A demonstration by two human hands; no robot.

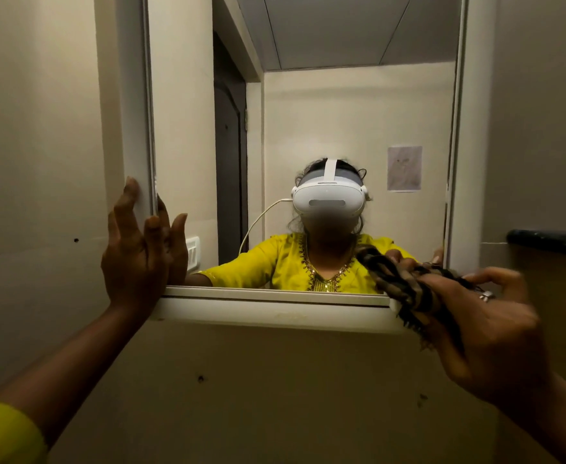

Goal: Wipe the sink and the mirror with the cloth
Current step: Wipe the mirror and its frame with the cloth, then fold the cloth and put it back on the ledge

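The right hand (486, 329) grips the bunched cloth (398, 283) at the lower right corner of the mirror (341, 112). The left hand (137, 249), fingers straight, braces against its left frame (135, 112). Better to spread the cloth flatter and sweep the glass in overlapping rows. The sink is out of view.

The left arm (73, 356) reaches up from the lower left, bare below a yellow sleeve (3, 433). The left grip (140, 252) stands upright, fingers straight, slightly spread and pointing up. The right arm (563, 423) comes in from the lower right. The right grip (489, 333) shows its back, fingers curled round a striped cloth (398, 283), with a ring (486, 295) on one finger.
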